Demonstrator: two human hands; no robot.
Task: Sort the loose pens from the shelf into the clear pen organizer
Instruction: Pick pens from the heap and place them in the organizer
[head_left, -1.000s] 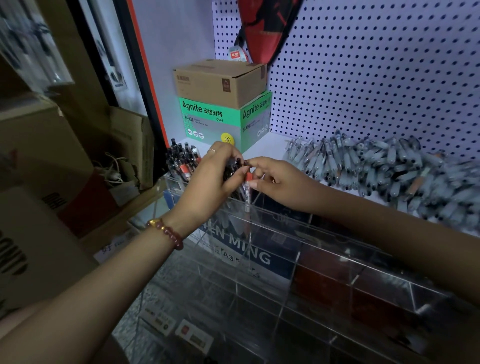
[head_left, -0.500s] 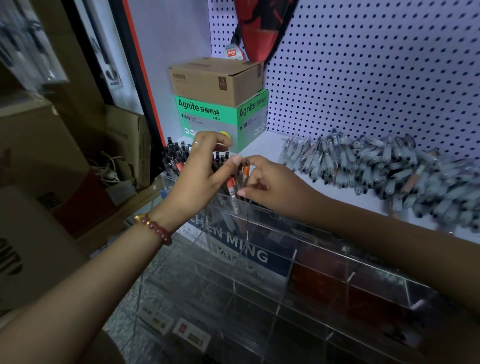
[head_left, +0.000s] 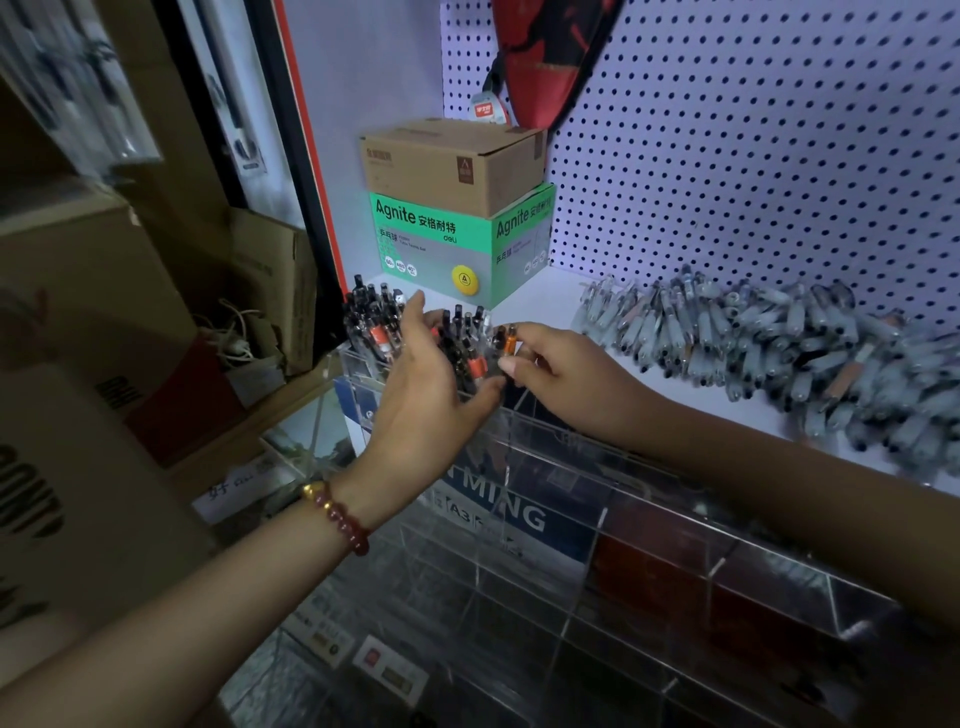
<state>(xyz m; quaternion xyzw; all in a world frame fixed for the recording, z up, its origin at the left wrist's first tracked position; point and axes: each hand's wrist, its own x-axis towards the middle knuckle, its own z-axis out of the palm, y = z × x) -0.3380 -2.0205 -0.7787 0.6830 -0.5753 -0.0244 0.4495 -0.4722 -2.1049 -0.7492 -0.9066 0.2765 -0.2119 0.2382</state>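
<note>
Orange-banded pen (head_left: 511, 342) upright, pinched in your right hand (head_left: 563, 374), just above clear pen organizer (head_left: 613, 519). Your left hand (head_left: 421, 400) relaxed, straight fingers cupping standing pens (head_left: 462, 338) between both hands. Loose pens (head_left: 779, 343) heaped beyond your right hand.

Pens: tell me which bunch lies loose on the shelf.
The grey pile along the pegboard, lying flat; the black-topped pens stand upright in the clear organizer.
</note>
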